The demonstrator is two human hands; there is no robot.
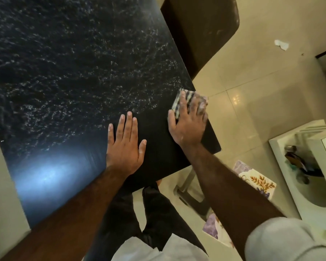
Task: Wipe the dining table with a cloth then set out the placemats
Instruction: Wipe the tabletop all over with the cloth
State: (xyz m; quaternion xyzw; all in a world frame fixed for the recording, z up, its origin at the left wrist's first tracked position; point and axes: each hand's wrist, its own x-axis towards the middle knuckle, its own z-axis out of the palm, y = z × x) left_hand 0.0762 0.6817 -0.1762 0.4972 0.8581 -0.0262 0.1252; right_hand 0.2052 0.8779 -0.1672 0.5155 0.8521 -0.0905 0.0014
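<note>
The dining table has a black top with white flecks, and a bright glare lies near its front edge. A folded checked cloth is pressed flat under my right hand at the table's right edge. My left hand lies flat on the table with its fingers spread, empty, a little left of the right hand. Floral placemats are stacked low to the right of the table, partly hidden behind my right forearm.
A dark chair is tucked at the table's far right side. A stool stands under the near corner. A white basin unit stands at the right. A scrap of paper lies on the tiled floor.
</note>
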